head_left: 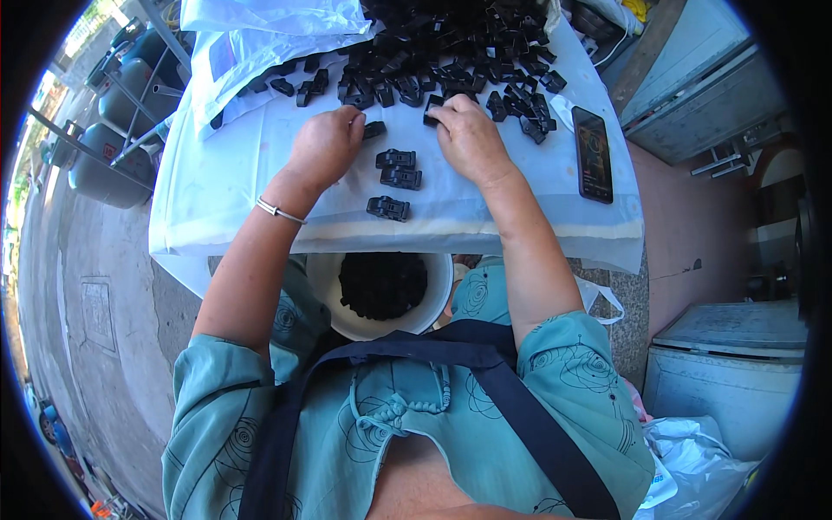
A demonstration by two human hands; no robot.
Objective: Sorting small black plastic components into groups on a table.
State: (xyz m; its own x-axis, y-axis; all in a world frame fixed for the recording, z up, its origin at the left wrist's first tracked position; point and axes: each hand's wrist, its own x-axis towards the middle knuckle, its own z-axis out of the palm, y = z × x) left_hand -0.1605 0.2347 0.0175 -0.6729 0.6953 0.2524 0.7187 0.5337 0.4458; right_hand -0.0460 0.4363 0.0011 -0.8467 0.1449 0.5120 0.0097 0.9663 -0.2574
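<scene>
My left hand (327, 146) is closed, its fingertips pressed together over the white-covered table; whatever they may hold is hidden. Right beside those fingertips is a small black plastic part (373, 129). Across from it, my right hand (471, 139) pinches another black plastic part (432, 109) at the near edge of a big heap of similar parts (451, 43). Between my forearms lie a few more: two black parts (399, 168) close together, and a single black part (387, 208) nearer the table's front edge.
A dark phone (593, 156) lies at the table's right side. White plastic sheeting (251, 52) covers the far left. Below the front edge, a white basin (325, 299) holds a mass of black pieces (383, 284). Grey tanks (108, 165) stand left; a pale cabinet (728, 373) stands right.
</scene>
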